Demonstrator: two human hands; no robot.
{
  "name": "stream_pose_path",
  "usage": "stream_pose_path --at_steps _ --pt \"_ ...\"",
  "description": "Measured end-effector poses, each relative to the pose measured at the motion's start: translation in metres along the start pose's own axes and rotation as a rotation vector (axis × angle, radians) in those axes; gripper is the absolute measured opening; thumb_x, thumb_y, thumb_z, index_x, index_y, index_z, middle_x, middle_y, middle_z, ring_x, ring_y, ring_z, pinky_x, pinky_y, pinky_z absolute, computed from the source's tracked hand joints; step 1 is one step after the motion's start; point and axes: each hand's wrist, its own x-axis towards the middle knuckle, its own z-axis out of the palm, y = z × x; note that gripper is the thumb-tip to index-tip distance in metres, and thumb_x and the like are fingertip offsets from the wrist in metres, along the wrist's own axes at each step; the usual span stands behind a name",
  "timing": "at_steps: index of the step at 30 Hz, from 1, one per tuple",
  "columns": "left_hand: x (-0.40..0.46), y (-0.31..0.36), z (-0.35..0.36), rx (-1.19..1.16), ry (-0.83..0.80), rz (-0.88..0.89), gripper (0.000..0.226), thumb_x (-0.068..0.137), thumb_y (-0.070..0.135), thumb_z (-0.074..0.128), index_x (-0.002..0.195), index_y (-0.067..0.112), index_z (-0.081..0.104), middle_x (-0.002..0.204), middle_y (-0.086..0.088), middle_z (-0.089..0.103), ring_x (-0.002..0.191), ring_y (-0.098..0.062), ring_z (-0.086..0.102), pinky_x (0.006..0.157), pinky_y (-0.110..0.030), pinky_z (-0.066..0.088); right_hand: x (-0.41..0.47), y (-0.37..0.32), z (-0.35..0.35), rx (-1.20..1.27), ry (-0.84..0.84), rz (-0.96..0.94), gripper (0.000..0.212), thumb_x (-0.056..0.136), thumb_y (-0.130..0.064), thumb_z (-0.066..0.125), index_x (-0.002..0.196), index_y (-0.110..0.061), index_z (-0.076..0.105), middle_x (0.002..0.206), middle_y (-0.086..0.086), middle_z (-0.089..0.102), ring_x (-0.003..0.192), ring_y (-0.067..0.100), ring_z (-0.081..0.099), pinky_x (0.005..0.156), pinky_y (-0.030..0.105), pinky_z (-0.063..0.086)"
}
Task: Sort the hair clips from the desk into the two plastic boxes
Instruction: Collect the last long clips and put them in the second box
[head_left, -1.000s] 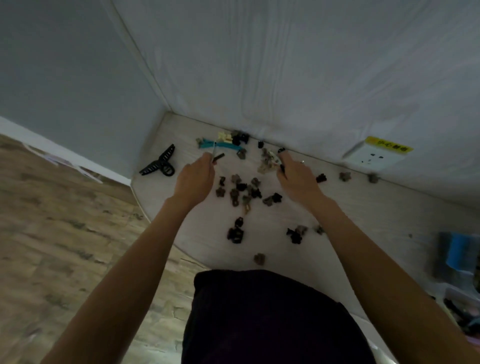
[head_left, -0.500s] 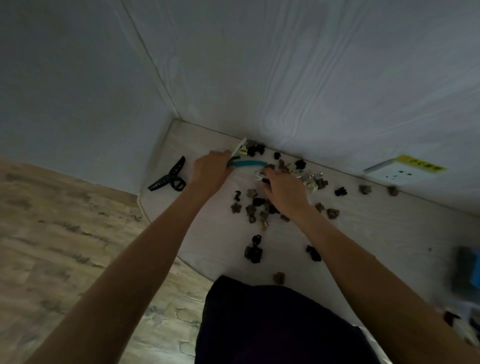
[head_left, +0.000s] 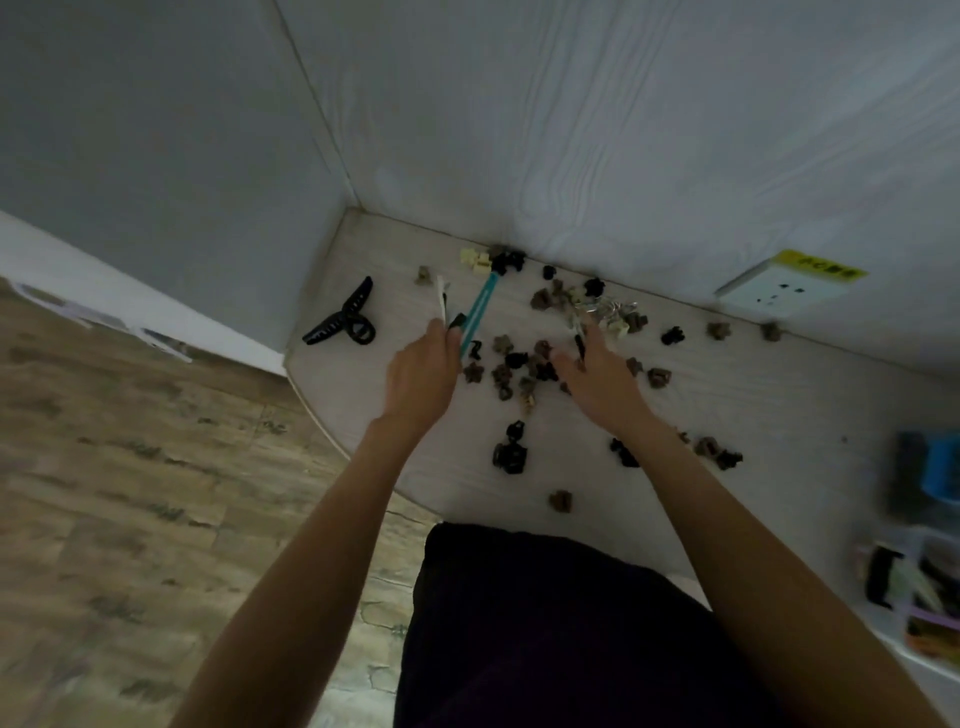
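desk (head_left: 779, 395): pale woodgrain | corner (white walls) | wall socket (head_left: 774, 292)

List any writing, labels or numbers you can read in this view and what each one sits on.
Yellow sticker on top of the white wall socket: dark characters printed on it, too blurred to read.
Plastic boxes at the right edge of the desk: no legible label; blurred.
Hair clips, the teal slide clip gripped by the left hand, right hand: no text visible.
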Motion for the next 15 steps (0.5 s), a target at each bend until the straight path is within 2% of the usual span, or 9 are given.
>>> stream_pose_path --at_steps 3,7,9,12,13,15 --pt "-0.013 0.022 0.004 -0.040 -0.070 0.064 0.034 0.101 0.029 0.027 0.105 0.003 0.048 0.086 -0.016 0.061 0.067 -0.029 0.052 0.060 -0.034 0.038 -0.030 0.018 -0.015 0.142 0.015 0.086 0.015 0.099 -0.031 0.034 0.100 -0.016 0.039 0.070 -0.001 0.046 0.060 0.015 0.044 0.060 0.031 0.036" --pt "-0.034 0.076 0.020 -0.226 -0.216 0.162 0.031 0.099 0.032 0.034 0.095 0.008 0.053 0.080 -0.016 0.065 0.072 -0.033 0.063 0.065 -0.045 0.051 -0.085 0.062 -0.047 0.266 0.255 0.089 0.018 0.099 -0.025 0.034 0.089 -0.015 0.043 0.069 0.003 0.047 0.060 0.018 0.044 0.060 0.032 0.038" --pt "-0.046 0.109 0.036 -0.236 -0.304 0.241 0.030 0.099 0.032 0.036 0.085 0.010 0.051 0.075 -0.013 0.062 0.069 -0.030 0.063 0.065 -0.042 0.051 -0.120 0.094 -0.074 0.285 0.443 0.106 0.017 0.099 -0.023 0.037 0.094 -0.011 0.048 0.069 0.002 0.048 0.060 0.016 0.044 0.060 0.029 0.038" --pt "-0.066 0.150 0.064 -0.120 -0.339 0.465 0.038 0.098 0.036 0.031 0.089 0.006 0.053 0.073 -0.012 0.060 0.054 -0.020 0.054 0.051 -0.032 0.043 -0.171 0.141 -0.112 0.105 0.600 0.101 0.021 0.097 -0.022 0.042 0.106 -0.007 0.053 0.072 0.006 0.052 0.065 0.024 0.050 0.057 0.029 0.035" --pt "-0.074 0.164 0.072 -0.068 -0.337 0.529 0.042 0.096 0.039 0.028 0.090 0.006 0.053 0.073 -0.010 0.059 0.050 -0.016 0.049 0.048 -0.030 0.039 -0.187 0.158 -0.123 0.033 0.615 0.111 0.027 0.095 -0.024 0.043 0.111 -0.005 0.054 0.077 0.011 0.055 0.070 0.029 0.055 0.059 0.031 0.036" --pt "-0.096 0.198 0.092 -0.081 -0.357 0.592 0.041 0.093 0.040 0.028 0.089 0.007 0.052 0.071 -0.012 0.062 0.053 -0.023 0.054 0.051 -0.034 0.041 -0.221 0.198 -0.143 -0.048 0.638 0.189 0.035 0.095 -0.023 0.047 0.125 -0.006 0.052 0.101 0.022 0.062 0.096 0.035 0.059 0.075 0.037 0.042"
